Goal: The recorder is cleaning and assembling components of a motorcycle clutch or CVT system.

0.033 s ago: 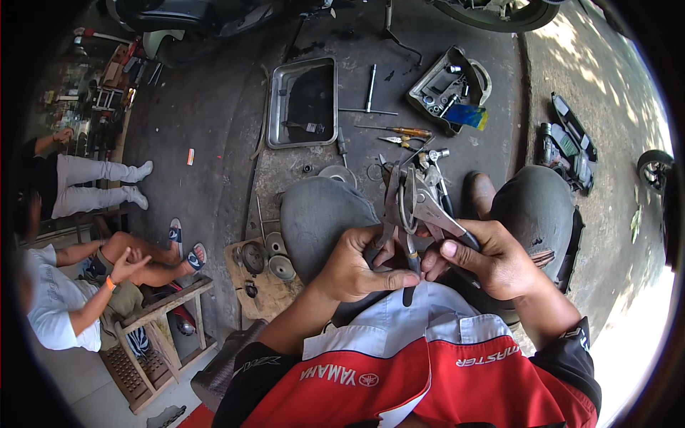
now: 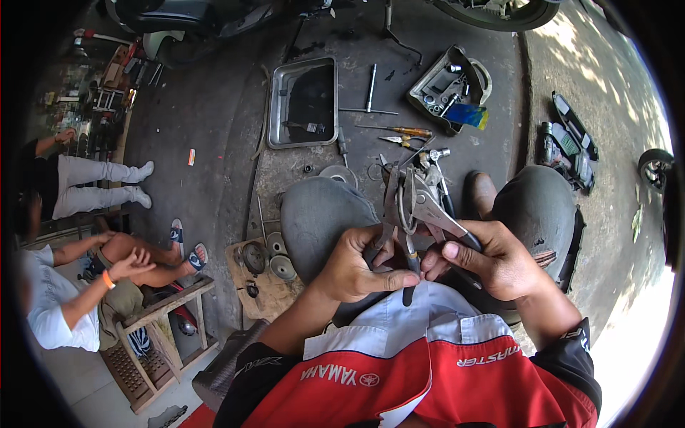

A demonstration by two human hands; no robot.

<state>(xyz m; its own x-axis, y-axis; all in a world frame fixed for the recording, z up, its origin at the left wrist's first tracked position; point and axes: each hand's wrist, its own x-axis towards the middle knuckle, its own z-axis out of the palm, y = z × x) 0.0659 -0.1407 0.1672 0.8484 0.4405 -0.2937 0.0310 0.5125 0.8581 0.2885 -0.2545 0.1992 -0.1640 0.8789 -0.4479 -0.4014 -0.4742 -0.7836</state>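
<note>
Both my hands work close together above my lap, between my knees. My left hand (image 2: 364, 267) is closed round the dark handles of a pair of pliers (image 2: 389, 207), whose jaws point away from me. My right hand (image 2: 496, 264) grips silver locking pliers (image 2: 432, 209) with dark handles, its thumb resting along the grip. A curved metal piece like a ring (image 2: 406, 203) sits between the two tools' jaws. Whether the jaws clamp it, I cannot tell. The tools overlap, and some fingers are hidden behind the handles.
Past my knees lie a metal tray (image 2: 270, 107) with a brush, a T-handle wrench (image 2: 370, 89), a screwdriver (image 2: 410, 131), yellow-handled pliers (image 2: 394, 140) and a bin of sockets (image 2: 421, 100). Round metal parts (image 2: 282, 267) rest at left on a board. Two people are farther left.
My hands and both tools hold the same position. At left, the seated person's hands have shifted, one now lower on the leg.
</note>
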